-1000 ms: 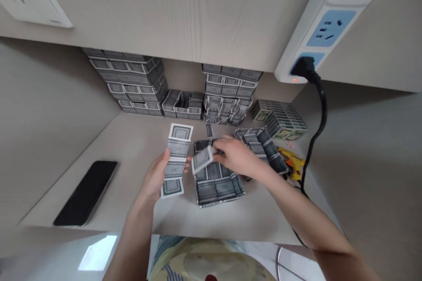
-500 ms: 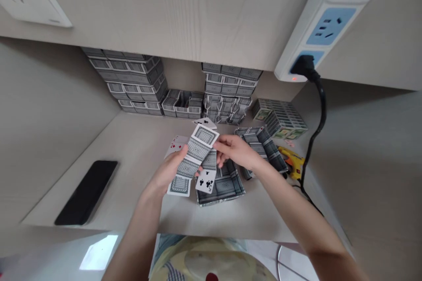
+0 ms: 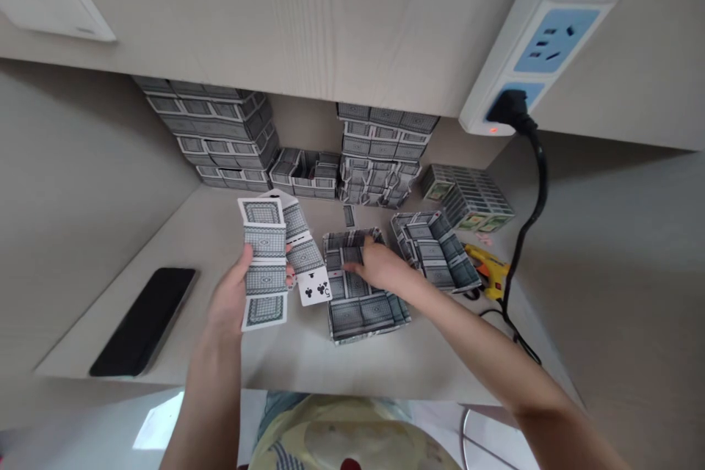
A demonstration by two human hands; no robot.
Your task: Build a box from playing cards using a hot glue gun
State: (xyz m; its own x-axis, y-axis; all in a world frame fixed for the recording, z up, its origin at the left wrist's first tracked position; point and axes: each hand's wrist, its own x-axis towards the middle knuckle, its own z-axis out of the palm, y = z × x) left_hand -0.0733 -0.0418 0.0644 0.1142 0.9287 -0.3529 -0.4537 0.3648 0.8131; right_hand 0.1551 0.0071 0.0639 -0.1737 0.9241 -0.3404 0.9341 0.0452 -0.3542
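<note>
My left hand (image 3: 234, 294) is closed on a strip of playing cards (image 3: 265, 262), thumb on the left edge and fingertips at the right. The cards show grey patterned backs and are joined in a row. Beside it slants a second card strip (image 3: 305, 253) with a five of clubs face at its near end. Over an open card box (image 3: 366, 319), built from the same cards, is my right hand (image 3: 380, 264). Its thumb and index finger are apart, with nothing visible between them; the other fingers are hidden.
Another card box (image 3: 435, 257) stands to the right, by a yellow tool (image 3: 490, 272) and a black cable (image 3: 537, 213). Stacked card boxes (image 3: 220, 132) and a taller card stack (image 3: 380, 154) line the back. A black phone (image 3: 144, 323) lies left. One small card (image 3: 349, 216) lies behind the box.
My left hand has moved left with the card strip, now turned more upright. My right hand has let go of the strip and moved over the box.
</note>
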